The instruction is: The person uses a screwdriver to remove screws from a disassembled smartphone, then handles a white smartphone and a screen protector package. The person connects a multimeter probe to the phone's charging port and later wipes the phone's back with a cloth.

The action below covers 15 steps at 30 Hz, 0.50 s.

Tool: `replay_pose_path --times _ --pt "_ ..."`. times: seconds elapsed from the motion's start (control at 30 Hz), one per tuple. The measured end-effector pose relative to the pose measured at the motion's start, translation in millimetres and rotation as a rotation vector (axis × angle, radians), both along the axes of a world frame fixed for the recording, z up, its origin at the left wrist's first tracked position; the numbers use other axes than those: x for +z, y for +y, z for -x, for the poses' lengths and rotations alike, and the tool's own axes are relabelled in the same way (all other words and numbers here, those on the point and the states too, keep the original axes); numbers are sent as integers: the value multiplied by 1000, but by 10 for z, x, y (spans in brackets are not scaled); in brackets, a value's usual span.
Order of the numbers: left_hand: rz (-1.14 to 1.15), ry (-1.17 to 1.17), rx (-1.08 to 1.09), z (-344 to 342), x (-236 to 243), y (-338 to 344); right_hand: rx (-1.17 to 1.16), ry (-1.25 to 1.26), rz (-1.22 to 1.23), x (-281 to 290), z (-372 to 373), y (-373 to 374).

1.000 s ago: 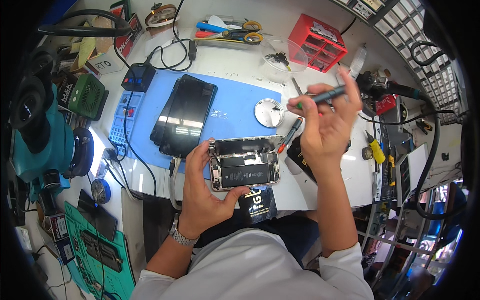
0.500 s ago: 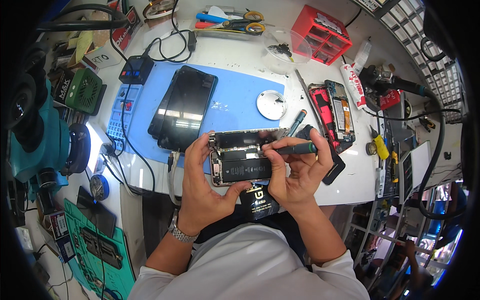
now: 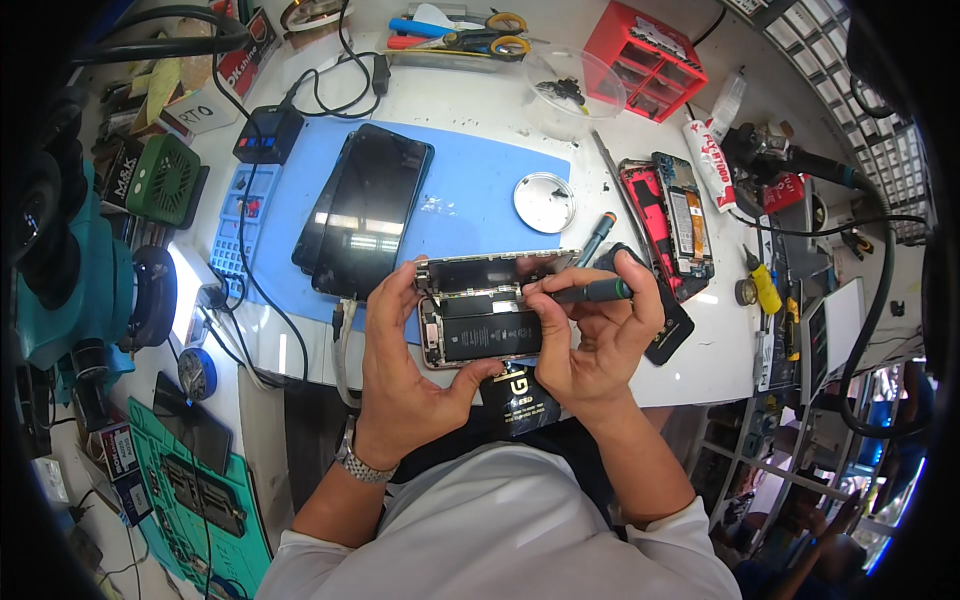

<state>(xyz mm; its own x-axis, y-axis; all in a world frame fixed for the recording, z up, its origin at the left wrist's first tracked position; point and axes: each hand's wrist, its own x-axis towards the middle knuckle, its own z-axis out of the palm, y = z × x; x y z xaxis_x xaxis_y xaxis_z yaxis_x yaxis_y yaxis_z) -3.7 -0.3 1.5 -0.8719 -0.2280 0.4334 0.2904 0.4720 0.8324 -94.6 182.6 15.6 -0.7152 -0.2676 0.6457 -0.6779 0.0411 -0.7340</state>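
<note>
An opened phone (image 3: 490, 338) is held over the front edge of the table, its black battery bare and its lifted screen (image 3: 480, 272) standing up along the far side. My left hand (image 3: 405, 360) closes round its left end, fingers behind and thumb along the near edge. In my right hand (image 3: 590, 355) is a screwdriver (image 3: 606, 290) with a dark handle, pinched nearly level and pointing left. The right fingertips touch the phone's right side; they hide the screwdriver's tip. A silver watch (image 3: 360, 462) circles my left wrist.
Two dark phones (image 3: 365, 215) lie on a blue mat (image 3: 470, 180), near a round metal lid (image 3: 544, 204). Another screwdriver (image 3: 597, 238) and a disassembled red-framed phone (image 3: 660, 225) lie to the right. A cable (image 3: 345, 350) hangs over the table edge; a microscope (image 3: 70, 270) stands left.
The phone's right end has tilted slightly upward, its lifted screen with it. Both hands keep their grip in nearly the same place.
</note>
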Motion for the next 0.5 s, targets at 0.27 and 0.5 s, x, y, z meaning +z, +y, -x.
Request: replay_pose_path --times 0.27,0.5 --pt "-18 6 -9 3 -4 -2 -35 201 -210 122 71 34" --pt "-22 -5 -18 -4 3 -8 -44 196 -267 173 33 22"
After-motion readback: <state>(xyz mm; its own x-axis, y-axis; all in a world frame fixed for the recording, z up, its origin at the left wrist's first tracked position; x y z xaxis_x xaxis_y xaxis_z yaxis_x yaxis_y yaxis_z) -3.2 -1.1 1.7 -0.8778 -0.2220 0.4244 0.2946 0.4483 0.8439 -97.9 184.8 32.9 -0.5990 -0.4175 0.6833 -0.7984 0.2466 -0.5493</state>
